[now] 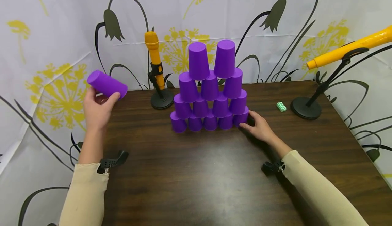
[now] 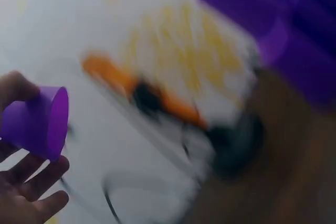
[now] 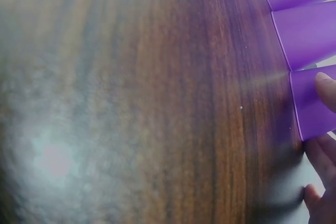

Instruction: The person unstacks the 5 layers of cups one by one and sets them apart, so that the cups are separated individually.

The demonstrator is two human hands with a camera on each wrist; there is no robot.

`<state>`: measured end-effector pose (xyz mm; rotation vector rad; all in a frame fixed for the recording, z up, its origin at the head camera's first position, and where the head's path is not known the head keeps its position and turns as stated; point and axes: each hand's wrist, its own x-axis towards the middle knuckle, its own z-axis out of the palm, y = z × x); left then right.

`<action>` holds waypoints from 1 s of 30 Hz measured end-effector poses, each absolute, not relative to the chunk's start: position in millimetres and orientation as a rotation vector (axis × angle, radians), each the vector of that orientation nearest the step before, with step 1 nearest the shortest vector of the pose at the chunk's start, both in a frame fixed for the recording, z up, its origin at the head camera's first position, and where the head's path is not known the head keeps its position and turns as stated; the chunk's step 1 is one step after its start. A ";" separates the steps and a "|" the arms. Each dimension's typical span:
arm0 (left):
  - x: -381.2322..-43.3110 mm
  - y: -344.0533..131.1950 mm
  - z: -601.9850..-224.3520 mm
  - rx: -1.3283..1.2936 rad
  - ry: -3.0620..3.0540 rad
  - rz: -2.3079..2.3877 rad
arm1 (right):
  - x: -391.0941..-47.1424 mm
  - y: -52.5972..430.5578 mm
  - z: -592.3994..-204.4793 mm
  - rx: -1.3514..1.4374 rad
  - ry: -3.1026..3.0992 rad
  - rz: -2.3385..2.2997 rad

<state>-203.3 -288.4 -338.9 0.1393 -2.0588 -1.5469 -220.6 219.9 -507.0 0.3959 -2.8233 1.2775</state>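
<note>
Purple cups (image 1: 210,87) stand upside down in a stacked wall of several rows, two cups in the top row. Off to the left, my left hand (image 1: 98,108) holds a single purple cup (image 1: 105,83) in the air, tipped on its side with its mouth toward the right. The left wrist view shows the thumb on one side of this cup (image 2: 26,121) and fingers on the other. My right hand (image 1: 260,127) is at the bottom row's right end, thumb in front of the end cup (image 1: 241,117) and fingers beside it; their tips are partly hidden.
Behind the stack's left side stands an orange microphone (image 1: 155,55) on a round black base (image 1: 162,99). Another orange microphone (image 1: 349,49) leans on a stand at the right. A small green toy brick (image 1: 281,107) lies on the brown table (image 1: 196,178). A patterned cloth hangs behind.
</note>
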 end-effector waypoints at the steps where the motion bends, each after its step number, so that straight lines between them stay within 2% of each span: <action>1: -200.9 -300.5 -353.9 0.202 -2.124 -1.462 | -220.7 219.8 -506.9 0.394 -2.826 1.275; 6: -187.9 -349.5 -418.4 0.431 -2.417 -1.095 | -220.4 220.1 -506.5 0.390 -2.834 1.263; 10: -180.6 -372.9 -447.4 0.553 -2.581 -0.896 | -220.5 219.8 -506.3 0.399 -2.837 1.263; 18: -181.3 -383.6 -465.3 0.722 -2.742 -0.756 | -220.0 221.2 -506.8 0.395 -2.836 1.255; 30: -181.2 -390.2 -478.1 0.714 -2.744 -0.802 | -221.0 219.9 -505.9 0.424 -2.802 1.271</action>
